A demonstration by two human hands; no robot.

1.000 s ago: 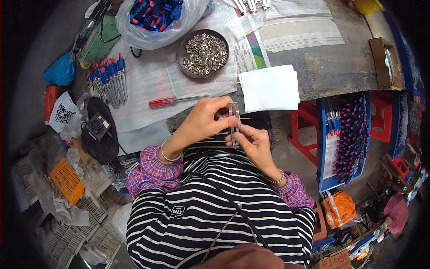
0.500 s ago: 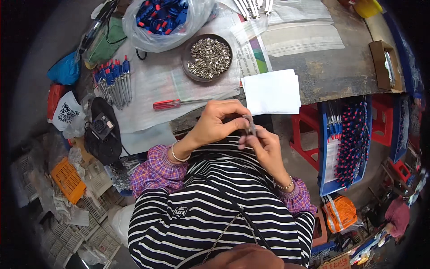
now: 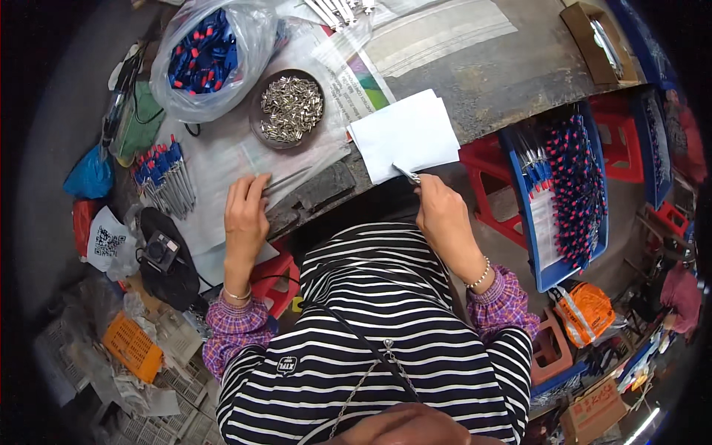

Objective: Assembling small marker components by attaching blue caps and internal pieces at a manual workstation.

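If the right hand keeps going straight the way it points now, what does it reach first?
The right hand holds a thin silvery piece aimed up and to the left. Its tip already seems to overlap the white paper stack, so that is likely first, though the height between them is unclear.

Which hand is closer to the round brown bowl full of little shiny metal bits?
Left. The left hand lies flat on the table just below the round brown bowl of metal bits. The right hand is farther off to the side, beside the white paper sheets.
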